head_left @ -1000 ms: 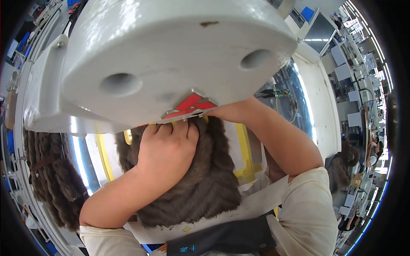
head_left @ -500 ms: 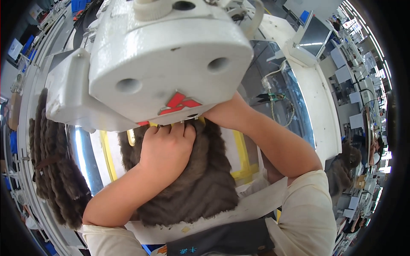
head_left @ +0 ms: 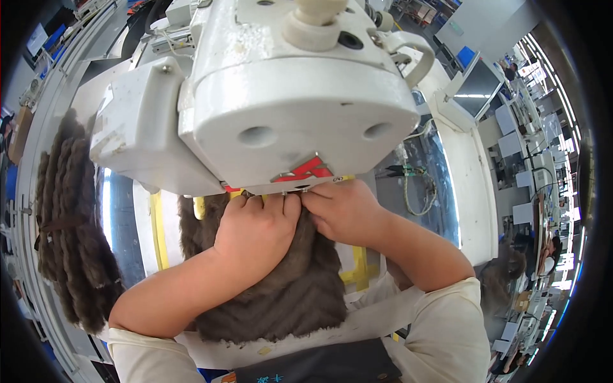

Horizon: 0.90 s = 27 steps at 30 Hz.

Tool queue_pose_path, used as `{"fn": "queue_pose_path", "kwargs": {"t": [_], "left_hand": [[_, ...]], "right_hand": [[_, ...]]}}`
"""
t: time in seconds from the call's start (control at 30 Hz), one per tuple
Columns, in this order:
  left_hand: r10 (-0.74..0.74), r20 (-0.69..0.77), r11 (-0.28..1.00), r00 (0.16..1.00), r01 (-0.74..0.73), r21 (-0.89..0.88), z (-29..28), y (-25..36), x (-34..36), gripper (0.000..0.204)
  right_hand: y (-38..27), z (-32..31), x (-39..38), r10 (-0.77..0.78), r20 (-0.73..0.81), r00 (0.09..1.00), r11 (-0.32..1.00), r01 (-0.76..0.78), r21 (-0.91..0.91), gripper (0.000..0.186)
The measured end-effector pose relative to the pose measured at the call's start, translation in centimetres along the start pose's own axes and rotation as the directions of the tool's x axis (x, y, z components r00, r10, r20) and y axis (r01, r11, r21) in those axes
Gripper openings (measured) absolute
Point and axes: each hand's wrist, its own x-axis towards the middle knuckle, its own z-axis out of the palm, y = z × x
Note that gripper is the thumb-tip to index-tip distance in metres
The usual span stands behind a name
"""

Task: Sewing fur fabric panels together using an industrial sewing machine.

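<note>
A grey-brown fur piece lies on the white work surface in front of me, its far end running in under the head of a large white sewing machine. My left hand is closed on the fur just below the machine head, knuckles up and fingertips hidden. Close beside it on the right, my right hand has its fingers bent together at the fur's far edge, almost touching the left. The machine head hides the needle area and the spot where the fingers meet the fur.
To the left hangs a bundle of brown fur strips tied round the middle. Yellow tape marks the work surface. Black-handled snips with a pale cord lie right of the machine, near a tilted screen. More fur is at far right.
My right hand has come back from behind the machine head to beside the left hand. The view has shifted, so the machine appears farther right and lower.
</note>
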Motion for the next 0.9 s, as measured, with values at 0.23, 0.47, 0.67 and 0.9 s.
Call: {"fn": "queue_pose_path", "kwargs": {"t": [0.23, 0.47, 0.67, 0.9], "left_hand": [[-0.025, -0.027, 0.999, 0.999, 0.024, -0.042, 0.6, -0.1, 0.0, 0.013], [-0.051, -0.047, 0.997, 0.998, 0.048, -0.059, 0.6, 0.0, 0.0, 0.012], [-0.034, -0.118, 0.993, 0.992, 0.02, -0.112, 0.8, -0.6, -0.5, 0.012], [-0.047, -0.082, 0.984, 0.995, 0.032, -0.176, 0.2, -0.8, -0.6, 0.013]], "right_hand": [[-0.4, 0.0, 0.1, -0.092, -0.085, 0.992, 0.995, 0.088, -0.042, 0.024], [-1.2, -0.4, 0.5, 0.019, 0.03, 0.999, 0.994, -0.016, -0.109, 0.02], [-1.9, -0.8, 0.9, 0.106, 0.098, 0.99, 0.987, -0.093, -0.132, 0.03], [-2.0, -1.0, 1.2, 0.125, 0.112, 0.986, 0.986, -0.111, -0.126, 0.033]]}}
